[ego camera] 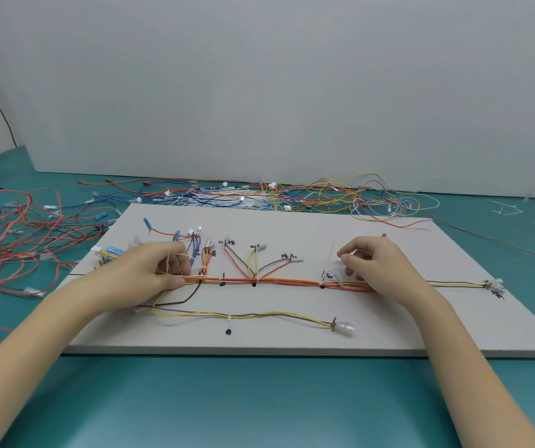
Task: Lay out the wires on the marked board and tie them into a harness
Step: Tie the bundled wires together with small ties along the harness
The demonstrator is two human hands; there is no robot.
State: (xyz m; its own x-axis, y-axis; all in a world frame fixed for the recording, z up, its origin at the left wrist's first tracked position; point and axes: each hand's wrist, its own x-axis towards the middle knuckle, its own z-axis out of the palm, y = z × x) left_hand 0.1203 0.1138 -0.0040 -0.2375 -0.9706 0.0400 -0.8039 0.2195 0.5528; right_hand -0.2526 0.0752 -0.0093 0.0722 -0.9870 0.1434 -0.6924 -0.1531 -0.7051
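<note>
A white marked board [308, 331] lies on the teal table. Along its middle runs a bundle of red, orange and yellow wires [285, 281], with branches fanning up to labelled spots and a yellow-and-brown branch [259, 315] below. My left hand [150, 270] pinches the bundle at its left end, where a white cable tie loops over my fingers. My right hand [376, 263] rests on the bundle's right part, fingers curled beside a loose white cable tie [332, 276] looped round the wires, its thin tail pointing up. Black dots mark the tie points.
Loose red wires [23, 240] sprawl on the table to the left. A tangle of mixed coloured wires [292, 195] lies behind the board against a white wall panel. Spare white cable ties [508, 210] are scattered at the far right.
</note>
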